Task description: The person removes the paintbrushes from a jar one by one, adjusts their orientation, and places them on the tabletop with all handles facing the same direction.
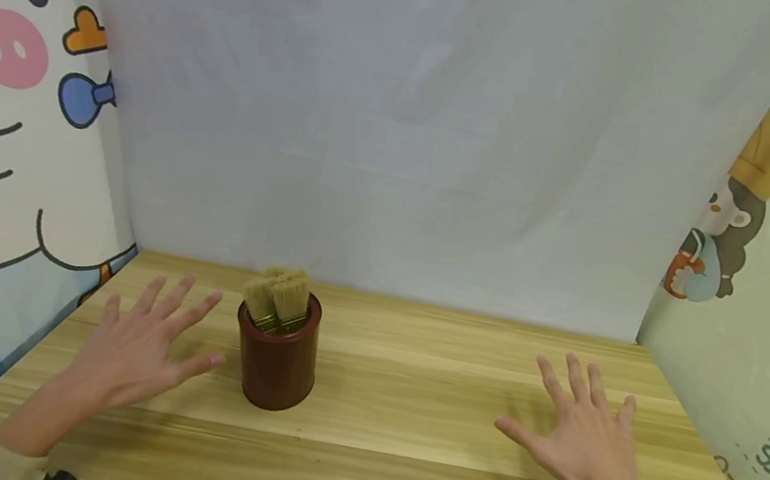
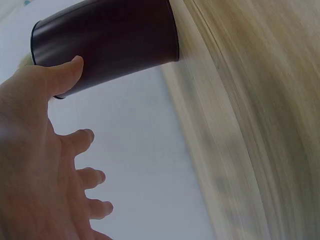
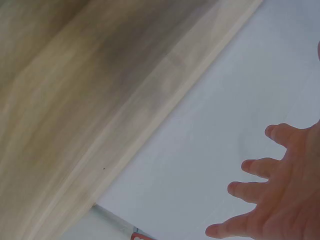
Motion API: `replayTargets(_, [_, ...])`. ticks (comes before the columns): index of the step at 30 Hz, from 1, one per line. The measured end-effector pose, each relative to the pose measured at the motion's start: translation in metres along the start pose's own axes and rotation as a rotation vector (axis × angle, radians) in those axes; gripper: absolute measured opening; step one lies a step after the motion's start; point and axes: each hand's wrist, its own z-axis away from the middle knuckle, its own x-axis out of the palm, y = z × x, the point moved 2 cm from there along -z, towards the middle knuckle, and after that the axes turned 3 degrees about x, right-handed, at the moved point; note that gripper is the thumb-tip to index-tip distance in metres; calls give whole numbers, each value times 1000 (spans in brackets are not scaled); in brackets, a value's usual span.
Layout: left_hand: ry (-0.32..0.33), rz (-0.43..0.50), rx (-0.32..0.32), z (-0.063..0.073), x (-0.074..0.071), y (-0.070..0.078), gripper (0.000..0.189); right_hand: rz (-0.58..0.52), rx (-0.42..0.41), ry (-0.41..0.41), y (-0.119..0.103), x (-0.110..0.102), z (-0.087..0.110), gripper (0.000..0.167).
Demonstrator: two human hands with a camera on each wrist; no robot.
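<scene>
A dark reddish-brown round pot [image 1: 278, 369] stands upright on the wooden table, left of the middle in the head view. Several brushes [image 1: 280, 295] stick out of it with their pale bristles up. Just left of the pot, my left hand [image 1: 133, 348] is spread over the table, holding nothing, its thumb pointing toward the pot. In the left wrist view the thumb overlaps the pot [image 2: 110, 42]. Over at the right side, my right hand [image 1: 583, 435] hovers with its fingers spread and nothing in it. Its fingers show against the pale cloth in the right wrist view.
The light wooden table [image 1: 403, 417] runs back to a hanging pale cloth [image 1: 402, 126]. Printed cloths enclose both sides, the left one with a white cartoon figure [image 1: 1, 158], the right one with a cartoon child [image 1: 722, 207].
</scene>
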Motion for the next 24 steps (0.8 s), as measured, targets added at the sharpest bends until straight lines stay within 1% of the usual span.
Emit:
replayTargets(5, [1, 42, 32, 0, -2, 7, 91, -16, -28, 15, -13, -3, 3, 111])
replayTargets(10, [8, 125, 45, -1, -4, 14, 95, -34, -76, 51, -31, -7, 5, 109])
replayTargets(13, [15, 214, 36, -3, -4, 18, 98, -55, -109, 67, -42, -9, 4, 109])
replayTargets(17, [35, 367, 13, -6, -4, 22, 99, -92, -167, 89, -58, -11, 2, 107])
replayTargets(20, [47, 449, -11, -8, -4, 25, 98, -117, -224, 121, -70, -13, 0, 105])
replayTargets(24, [51, 529, -34, -12, -4, 29, 98, -147, -286, 145, -86, -14, -3, 104])
